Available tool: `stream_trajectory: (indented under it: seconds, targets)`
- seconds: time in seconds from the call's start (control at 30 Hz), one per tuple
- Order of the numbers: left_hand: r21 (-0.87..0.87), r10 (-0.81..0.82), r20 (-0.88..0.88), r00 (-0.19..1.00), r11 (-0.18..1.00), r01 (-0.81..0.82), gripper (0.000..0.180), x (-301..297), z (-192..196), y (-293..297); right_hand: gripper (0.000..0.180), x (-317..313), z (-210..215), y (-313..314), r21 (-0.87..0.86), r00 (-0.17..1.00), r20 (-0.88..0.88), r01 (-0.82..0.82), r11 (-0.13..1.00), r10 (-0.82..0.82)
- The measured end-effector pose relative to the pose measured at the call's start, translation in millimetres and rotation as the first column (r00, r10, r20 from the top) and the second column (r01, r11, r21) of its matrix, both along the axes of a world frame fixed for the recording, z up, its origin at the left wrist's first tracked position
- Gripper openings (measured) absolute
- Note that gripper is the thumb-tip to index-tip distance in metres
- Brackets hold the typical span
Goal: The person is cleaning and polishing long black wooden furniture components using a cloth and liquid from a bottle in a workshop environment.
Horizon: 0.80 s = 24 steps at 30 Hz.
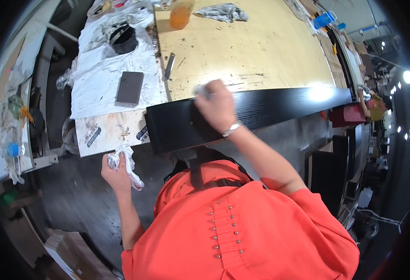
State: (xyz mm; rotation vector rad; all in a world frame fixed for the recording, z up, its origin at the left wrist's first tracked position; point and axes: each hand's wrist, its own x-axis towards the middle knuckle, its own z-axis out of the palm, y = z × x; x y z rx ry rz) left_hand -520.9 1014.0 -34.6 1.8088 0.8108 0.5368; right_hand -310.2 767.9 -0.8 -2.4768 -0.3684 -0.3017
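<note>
While the right hand (218, 106) presses a small pale cloth or pad against the top edge of the black board (251, 116), its fingers are curled around that pad, though the pad is mostly hidden. The board lies along the near edge of the bench (242, 51), its far end gleaming under a light. The left hand (116, 170) hangs lower beside the bench corner, fingers clenched on a crumpled white rag (128, 163). By the look of it the board is already evenly dark; whether wiping remains on the far stretch cannot be told. A grey block (130, 87), a blade (169, 65), an orange bottle (181, 14) and another rag (223, 12) sit farther back.
</note>
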Motion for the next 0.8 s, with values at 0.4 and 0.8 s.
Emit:
stream_trajectory:
  seconds: [0.4,0.8]
  targets:
    - [0.045,-0.026,0.033,0.999,0.999,0.025,0.015,9.6,31.6,6.4,0.033,54.1,-9.3,-159.4,0.031,0.886,0.092,0.453,0.891,-0.454]
    - [0.601,-0.79,-0.131,0.599,0.418,0.682,0.011,199.2,25.5,-125.3,0.016,30.2,-25.8,-159.3,0.695,0.862,-0.114,0.424,0.58,-0.494]
